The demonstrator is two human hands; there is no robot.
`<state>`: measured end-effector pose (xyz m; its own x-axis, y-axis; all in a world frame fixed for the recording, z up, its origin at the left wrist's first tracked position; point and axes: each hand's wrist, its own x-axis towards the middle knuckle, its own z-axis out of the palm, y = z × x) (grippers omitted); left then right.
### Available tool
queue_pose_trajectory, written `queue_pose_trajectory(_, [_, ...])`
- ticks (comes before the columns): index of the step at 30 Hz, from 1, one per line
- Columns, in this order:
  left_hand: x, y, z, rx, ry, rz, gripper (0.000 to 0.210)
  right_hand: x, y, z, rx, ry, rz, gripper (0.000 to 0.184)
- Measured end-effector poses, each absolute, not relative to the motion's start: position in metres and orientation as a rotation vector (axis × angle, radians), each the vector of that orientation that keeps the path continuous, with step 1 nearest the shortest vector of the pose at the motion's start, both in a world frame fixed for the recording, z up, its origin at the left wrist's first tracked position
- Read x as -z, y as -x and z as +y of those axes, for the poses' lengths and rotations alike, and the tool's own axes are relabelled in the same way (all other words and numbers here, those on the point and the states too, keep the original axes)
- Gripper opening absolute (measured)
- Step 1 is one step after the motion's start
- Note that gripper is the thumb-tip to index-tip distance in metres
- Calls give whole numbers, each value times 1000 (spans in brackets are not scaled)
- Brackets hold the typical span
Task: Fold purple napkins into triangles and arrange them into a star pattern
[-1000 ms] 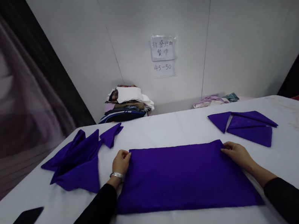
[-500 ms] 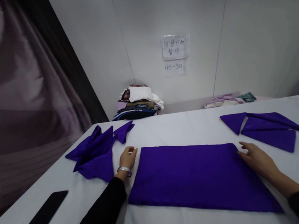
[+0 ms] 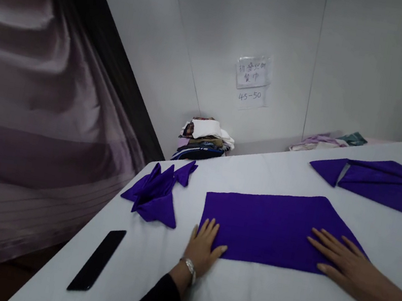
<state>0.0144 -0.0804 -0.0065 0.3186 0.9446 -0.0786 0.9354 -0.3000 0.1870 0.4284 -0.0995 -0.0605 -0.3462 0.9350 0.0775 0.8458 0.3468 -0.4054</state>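
Observation:
A purple cloth napkin (image 3: pixel 261 227) lies flat and smooth on the white table, with a slanted edge on its right side. My left hand (image 3: pixel 204 246), with a bracelet at the wrist, rests at the napkin's lower left corner, fingers spread. Over the right part of the napkin lies my right hand (image 3: pixel 340 258), palm down and fingers stretched out. To the left sits a purple napkin folded into a pointed, fish-like shape (image 3: pixel 156 197). Another purple folded napkin (image 3: pixel 380 185) lies flat at the far right, also with a triangular tail.
A black phone (image 3: pixel 96 260) lies near the left edge of the white-covered table (image 3: pixel 237 300). Behind the table are a stack of folded clothes (image 3: pixel 204 141) and more fabric (image 3: pixel 326 140). Handwritten paper signs (image 3: pixel 253 74) hang on the wall. A draped curtain (image 3: pixel 32 143) is at left.
Both hands have moved from the napkin's sides nearer to me and now lie on it with fingers spread. The view has shifted left, so the table's things appear further right.

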Motion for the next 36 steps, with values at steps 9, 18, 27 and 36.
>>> queue_pose_trajectory(9, [2,17,-83,-123,-2189,2164,56,42,-454,-112,-191,1763,-2171,62])
queue_pose_trajectory(18, [11,-65,-76,-127,-2506,1636,64,15,-345,-107,-433,1414,-2513,66])
queue_pose_trajectory(27, [6,42,-59,-139,-2263,2059,44,18,-461,-117,-352,1961,-2179,68])
queue_pose_trajectory(36, [-2,-109,14,-182,-2535,1630,58,-1,-302,-20,-441,1537,-2447,77])
